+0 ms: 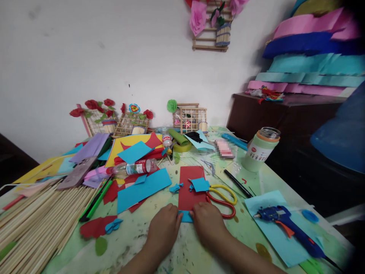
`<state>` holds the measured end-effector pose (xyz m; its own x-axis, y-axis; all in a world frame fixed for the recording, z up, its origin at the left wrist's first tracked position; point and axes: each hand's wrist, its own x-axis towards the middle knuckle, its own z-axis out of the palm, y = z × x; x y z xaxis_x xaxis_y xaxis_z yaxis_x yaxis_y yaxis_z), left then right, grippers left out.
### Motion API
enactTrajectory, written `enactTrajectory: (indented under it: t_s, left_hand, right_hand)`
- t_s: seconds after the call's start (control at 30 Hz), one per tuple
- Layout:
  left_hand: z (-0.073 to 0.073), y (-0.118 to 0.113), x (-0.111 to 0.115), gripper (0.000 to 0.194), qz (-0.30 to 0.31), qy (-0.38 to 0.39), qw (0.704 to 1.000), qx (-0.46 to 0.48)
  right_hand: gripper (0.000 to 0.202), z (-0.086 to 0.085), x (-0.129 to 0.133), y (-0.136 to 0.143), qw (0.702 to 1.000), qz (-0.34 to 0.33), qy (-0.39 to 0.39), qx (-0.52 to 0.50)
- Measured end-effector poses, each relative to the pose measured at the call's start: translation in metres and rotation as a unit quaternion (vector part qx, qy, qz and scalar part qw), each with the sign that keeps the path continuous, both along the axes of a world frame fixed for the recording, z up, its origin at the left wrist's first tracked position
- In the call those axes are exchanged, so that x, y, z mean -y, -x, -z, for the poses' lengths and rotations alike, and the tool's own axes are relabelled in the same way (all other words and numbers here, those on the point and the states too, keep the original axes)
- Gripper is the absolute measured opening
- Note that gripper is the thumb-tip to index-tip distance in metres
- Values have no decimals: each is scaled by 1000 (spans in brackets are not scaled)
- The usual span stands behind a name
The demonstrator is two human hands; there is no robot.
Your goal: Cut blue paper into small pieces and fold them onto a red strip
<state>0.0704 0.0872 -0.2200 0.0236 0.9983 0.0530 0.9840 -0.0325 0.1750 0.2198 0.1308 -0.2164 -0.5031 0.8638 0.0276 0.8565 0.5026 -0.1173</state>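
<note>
A small blue paper strip [186, 216] lies between my two hands at the near edge of a red paper rectangle [187, 190]. My left hand [164, 224] is closed on the strip's left end, thumb along it. At the right end my right hand [208, 222] has its fingers curled on the same strip. Beyond my right hand lie scissors [234, 199] with yellow and red handles, their blades partly under a blue paper piece [200, 185]. Small cut blue bits [176, 188] rest left of the red rectangle.
Bamboo sticks [37, 220], a green cutter [98, 199] and a plastic bottle [137, 167] lie to the left. On the right are a black pen [238, 183], an open jar [261, 149] and a blue glue gun [291, 224] on light blue paper [273, 243].
</note>
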Motion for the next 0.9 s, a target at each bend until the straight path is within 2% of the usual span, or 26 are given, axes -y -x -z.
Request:
enactTrajectory:
  t_s: [0.13, 0.27, 0.33, 0.5, 0.6, 0.63, 0.7, 0.77, 0.8, 0.9]
  left_hand:
    - [3, 0, 0, 23, 3, -5, 1000, -4]
    - [5, 2, -1, 13, 6, -62, 998, 17]
    - [6, 3, -2, 16, 34, -90, 995, 25]
    - [13, 8, 5, 20, 165, -120, 979, -9]
    - [14, 8, 17, 33, 182, -128, 975, -13]
    - [13, 7, 21, 39, 176, -119, 977, -8]
    - [9, 6, 27, 47, 164, -88, 983, 3]
    - [6, 5, 30, 47, 160, -59, 985, -1]
    - [5, 4, 30, 45, 160, -52, 986, -7]
    - [4, 7, 29, 43, 156, -44, 987, -21]
  right_hand:
    - [20, 1, 0, 0, 1000, 1, -6, -2]
    - [18, 5, 1, -2, 1000, -9, -17, -2]
    - [17, 6, 2, -2, 1000, -11, -25, 1]
    - [15, 8, 2, 0, 999, -9, -41, 4]
    - [24, 8, 2, -5, 999, -8, -50, 0]
    - [32, 9, 3, -9, 998, -28, -57, -9]
    - [54, 11, 7, -17, 990, -120, -62, -39]
    - [72, 12, 13, -26, 970, -227, -42, -71]
    - [77, 11, 15, -29, 962, -260, -22, -79]
    - [81, 9, 20, -36, 963, -257, 40, -69]
